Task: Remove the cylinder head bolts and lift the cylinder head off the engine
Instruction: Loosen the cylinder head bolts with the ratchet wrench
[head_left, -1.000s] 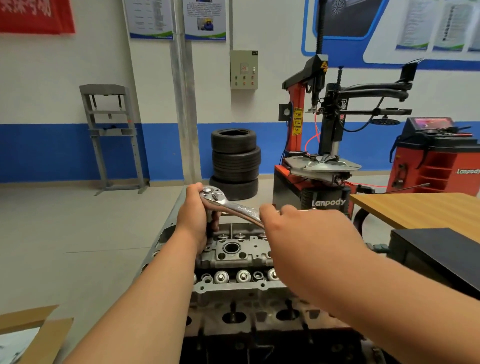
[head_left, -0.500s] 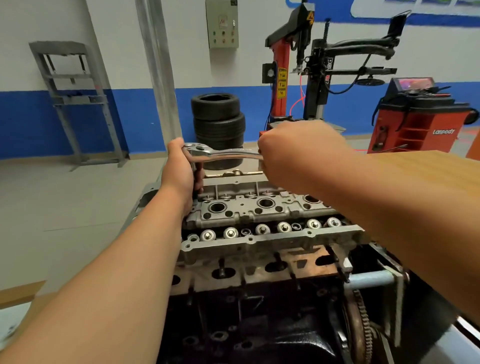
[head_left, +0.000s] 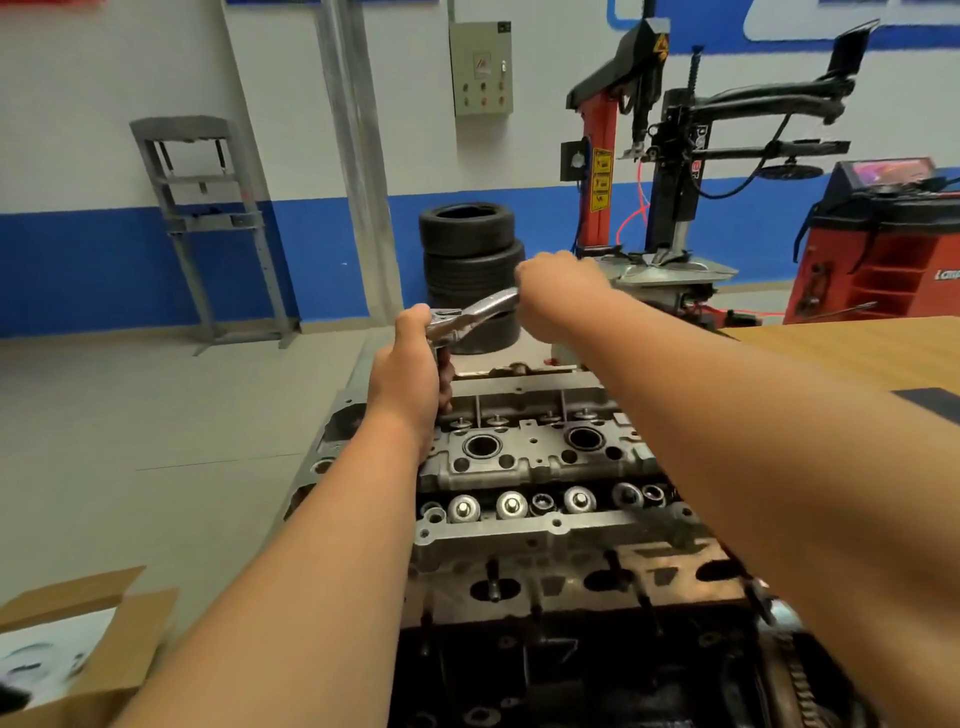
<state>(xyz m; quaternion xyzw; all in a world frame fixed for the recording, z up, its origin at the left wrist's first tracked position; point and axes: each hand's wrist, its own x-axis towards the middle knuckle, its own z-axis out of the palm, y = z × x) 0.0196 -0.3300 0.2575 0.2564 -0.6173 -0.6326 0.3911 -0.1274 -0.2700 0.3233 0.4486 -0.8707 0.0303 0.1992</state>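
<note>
In the head view, the cylinder head (head_left: 535, 457) sits mid-frame on top of the dark engine (head_left: 571, 654), which fills the 6 o'clock part of the picture. The person's two bare arms reach over it from the 6 o'clock edge.

The left hand (head_left: 408, 371) is at the 11 o'clock corner of the cylinder head. Its fingers are curled round the head of a ratchet wrench (head_left: 480, 313) and the dark shaft (head_left: 444, 366) that drops from it. The hand hides what the shaft sits on. The wrench handle slants up toward 2 o'clock into the right hand (head_left: 563, 293), whose fingers are clamped round the handle's end in a fist. The right forearm crosses the 3 o'clock half of the cylinder head and hides it. A row of shiny round caps (head_left: 511, 505) runs along the near side of the cylinder head.

Beyond the engine at 12 o'clock, a stack of black tyres (head_left: 467, 249) stands against the blue-and-white wall, and a grey switch box (head_left: 482, 67) hangs above it. A red and black tyre machine (head_left: 670, 156) is at 1 o'clock. A red cabinet (head_left: 883, 260) is at 3 o'clock, with a wooden bench (head_left: 857, 348) nearer. A grey metal frame (head_left: 208, 223) stands at 10 o'clock. An open cardboard box (head_left: 140, 634) lies on the floor at 8 o'clock.
</note>
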